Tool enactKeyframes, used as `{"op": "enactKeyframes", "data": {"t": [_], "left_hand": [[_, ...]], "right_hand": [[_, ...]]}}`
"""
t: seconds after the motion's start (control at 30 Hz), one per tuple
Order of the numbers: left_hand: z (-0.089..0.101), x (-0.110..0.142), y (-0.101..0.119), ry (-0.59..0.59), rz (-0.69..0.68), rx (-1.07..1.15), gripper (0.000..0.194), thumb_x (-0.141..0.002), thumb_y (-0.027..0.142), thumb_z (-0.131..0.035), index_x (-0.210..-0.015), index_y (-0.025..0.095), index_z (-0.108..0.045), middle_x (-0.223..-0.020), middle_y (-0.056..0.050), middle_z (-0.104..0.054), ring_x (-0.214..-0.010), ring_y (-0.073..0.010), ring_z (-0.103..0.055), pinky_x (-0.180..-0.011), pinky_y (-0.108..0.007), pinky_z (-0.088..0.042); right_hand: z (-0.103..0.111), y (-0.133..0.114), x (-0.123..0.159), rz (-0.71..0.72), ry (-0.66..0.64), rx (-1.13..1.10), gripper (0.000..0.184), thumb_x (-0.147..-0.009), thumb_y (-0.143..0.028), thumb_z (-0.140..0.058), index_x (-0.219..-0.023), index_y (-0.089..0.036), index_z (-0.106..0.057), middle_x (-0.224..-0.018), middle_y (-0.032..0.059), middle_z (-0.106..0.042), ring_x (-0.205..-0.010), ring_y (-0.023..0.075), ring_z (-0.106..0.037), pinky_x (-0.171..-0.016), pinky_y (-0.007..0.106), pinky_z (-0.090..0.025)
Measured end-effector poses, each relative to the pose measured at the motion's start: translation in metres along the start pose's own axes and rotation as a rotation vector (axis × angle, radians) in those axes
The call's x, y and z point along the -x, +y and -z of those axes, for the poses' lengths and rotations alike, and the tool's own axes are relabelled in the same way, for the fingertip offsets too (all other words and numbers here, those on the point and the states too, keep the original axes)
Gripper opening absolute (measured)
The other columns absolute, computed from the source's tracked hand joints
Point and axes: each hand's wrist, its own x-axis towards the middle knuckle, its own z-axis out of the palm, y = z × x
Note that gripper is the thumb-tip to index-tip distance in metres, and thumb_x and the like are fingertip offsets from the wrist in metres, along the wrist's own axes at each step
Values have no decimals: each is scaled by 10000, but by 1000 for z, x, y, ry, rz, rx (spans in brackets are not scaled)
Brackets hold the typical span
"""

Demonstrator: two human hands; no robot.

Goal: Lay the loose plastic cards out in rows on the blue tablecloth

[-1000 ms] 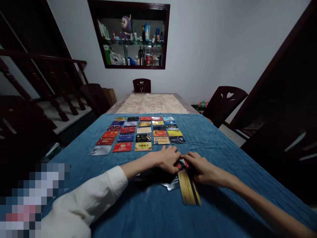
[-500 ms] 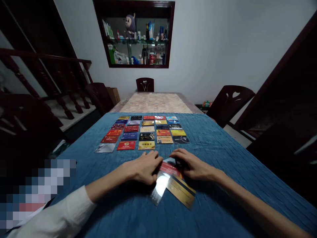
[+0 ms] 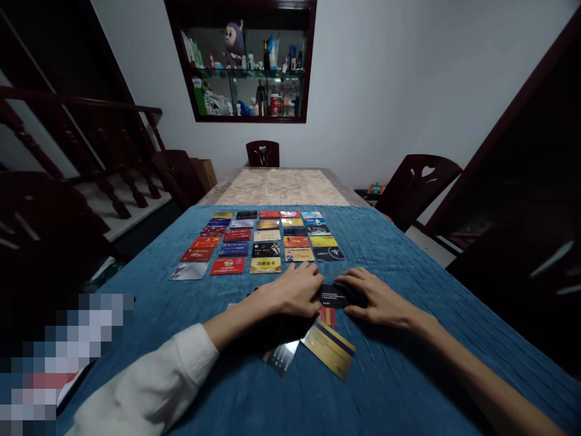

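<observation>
A black card [image 3: 333,297] with white print, low over the blue cloth, spans the gap between my hands. My right hand [image 3: 374,298] grips its right end, thumb at the near edge and fingers arched over the far one. At the card's left end is my left hand [image 3: 297,290], its fingers bent down and closed; their tips are partly hidden. Just below lies a red and yellow card [image 3: 327,315], mostly covered. Nearer me are a gold card [image 3: 330,349] with a dark stripe and a shiny silver-grey card [image 3: 282,356], partly under my left hand's shadow.
Beyond my hands, several cards lie in rows on the blue cloth [image 3: 385,363], among them a yellow card [image 3: 265,265], a red card [image 3: 227,266] and a silver card [image 3: 189,270]. Dark wooden chairs [image 3: 415,184] stand around the table.
My left hand has moved right, from beside the red card to the black card's left end. The black card now shows more fully, and my right hand has shifted slightly right.
</observation>
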Motion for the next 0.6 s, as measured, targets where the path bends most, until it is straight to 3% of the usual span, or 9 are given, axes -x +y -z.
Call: {"op": "enactKeyframes", "data": {"t": [0.23,0.6], "left_hand": [[-10,-13,10,-26,-12,31,339,-854,426,-587,-1038,141,-598,-1139,-144,-568,-1087,-315,-520,-910,-470,-443],[-12,-10,1,-43,-10,59,314,-843,421,-595,-1015,161,-624,-1120,-115,-563,-1073,-288,-530,-897,-431,-452]], "right_hand": [[1,-5,1,13,-36,34,477,-788,-293,-654,-1258,-221,-616,-1144,114,-583,-1049,285,-520,-915,469,-433],[0,-7,1,103,-14,30,400,-853,-388,-638,-1208,-204,-646,-1090,101,-613,-1012,255,-545,-879,418,-440]]}}
